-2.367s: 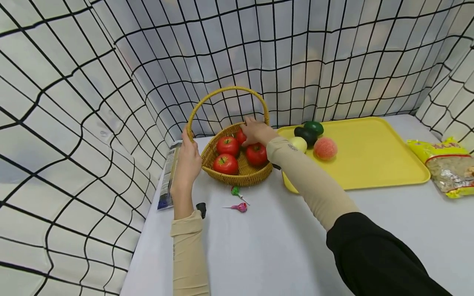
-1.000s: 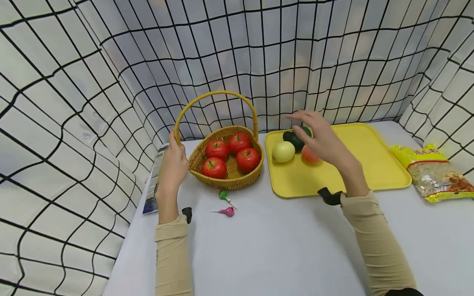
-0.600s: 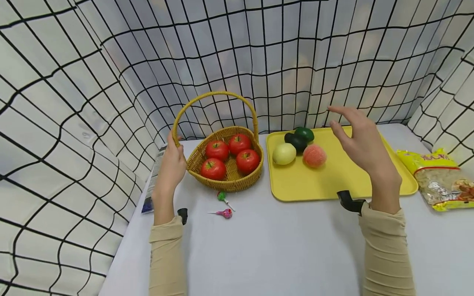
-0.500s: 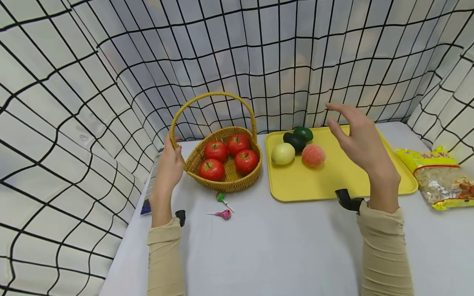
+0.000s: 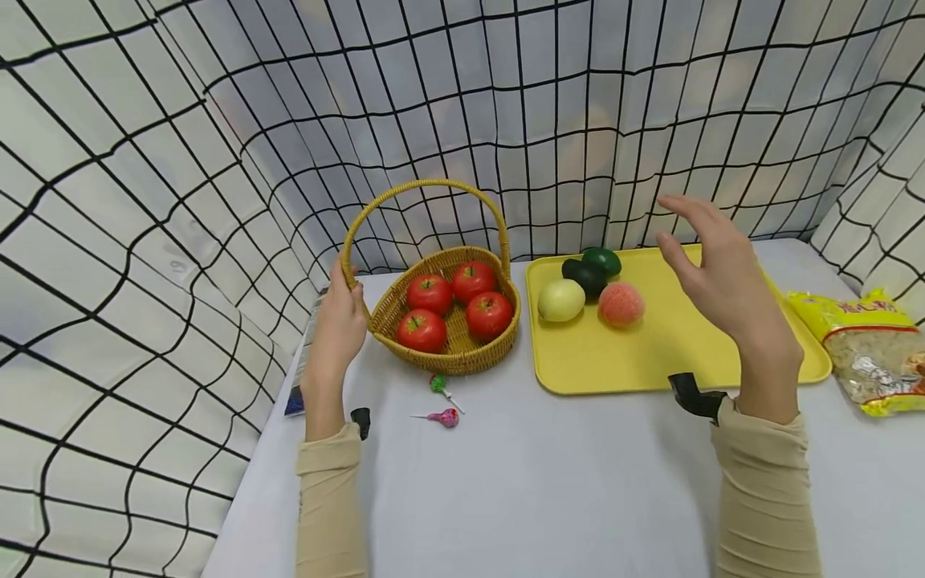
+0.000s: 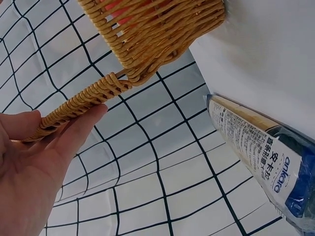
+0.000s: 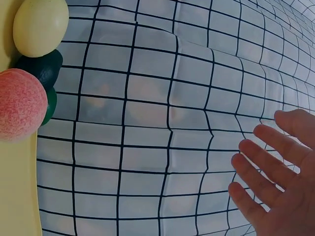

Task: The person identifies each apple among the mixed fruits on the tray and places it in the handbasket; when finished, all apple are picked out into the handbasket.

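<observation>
The left hand [image 5: 340, 321] sits left of centre in the head view, its fingers and thumb wrapped round the lower left end of the handle of the wicker basket [image 5: 499, 321]; the left wrist view shows the same hand [image 6: 34, 167] at the lower left of the frame, with fingers [image 6: 74, 132] lying along the woven handle and the thumb behind it; the basket stands on the white table [image 5: 542, 482] at the centre of the frame and holds four tomatoes [image 5: 429, 293]; the right hand [image 5: 723, 273] hovers right of centre, above the yellow tray [image 5: 650, 361], fingers spread and nearly straight, holding nothing and touching nothing; in the right wrist view its fingers [image 7: 266, 169] show at the lower right, splayed against the checked curtain [image 5: 144, 201]; on the tray's left part lie a pale lemon [image 5: 561, 300], a peach [image 5: 621, 303] and two dark avocados [image 5: 587, 277], close together; two lollipops [image 5: 446, 417] lie on the table just below the basket; a packet [image 5: 299, 377] lies at the table's left edge, beside the left wrist; a yellow snack bag [image 5: 863, 349] lies at the far right.
</observation>
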Available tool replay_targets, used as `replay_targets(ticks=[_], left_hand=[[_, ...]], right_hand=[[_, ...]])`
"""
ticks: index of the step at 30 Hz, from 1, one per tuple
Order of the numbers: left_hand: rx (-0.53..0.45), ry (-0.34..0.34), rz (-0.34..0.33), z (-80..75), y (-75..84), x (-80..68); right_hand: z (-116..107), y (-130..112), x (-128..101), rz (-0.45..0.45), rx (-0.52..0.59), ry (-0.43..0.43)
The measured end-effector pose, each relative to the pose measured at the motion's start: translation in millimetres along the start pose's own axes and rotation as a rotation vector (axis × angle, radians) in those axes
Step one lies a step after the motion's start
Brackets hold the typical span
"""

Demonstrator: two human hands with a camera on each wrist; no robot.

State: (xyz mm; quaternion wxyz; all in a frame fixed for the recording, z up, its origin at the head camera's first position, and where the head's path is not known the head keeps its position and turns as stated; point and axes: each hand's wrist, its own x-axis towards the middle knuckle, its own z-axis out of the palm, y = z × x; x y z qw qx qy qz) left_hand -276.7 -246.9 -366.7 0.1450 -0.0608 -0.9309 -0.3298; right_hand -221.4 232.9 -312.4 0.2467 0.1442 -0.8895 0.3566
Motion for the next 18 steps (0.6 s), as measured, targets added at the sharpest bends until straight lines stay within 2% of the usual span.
replay_targets(ticks=[3,6,13,16,18], left_hand=[[0.013,0.01,0.012,-0.2,0.8,0.3],[0.022,0.017,-0.004,-2.0,-0.3,0.0],[0.003,-0.009,-0.016,-0.5,7.4,5.7],[0.008,0.023,-0.002,-8.2,16.9,0.9],[0.022,0.066,0.046,-14.7,23.2,-5.8]], right_hand=[[2.7,4.8,-2.0,-0.001,-0.005,-0.019],[6.3,7.4,-2.0,-0.005,-0.006,-0.046],[0.2,13.1,-3.2,0.01,-0.02,-0.034],[-3.2,17.5,-7.6,0.023,-0.032,-0.057],[-5.4,22.2,-11.4,0.006,-0.045,-0.087]])
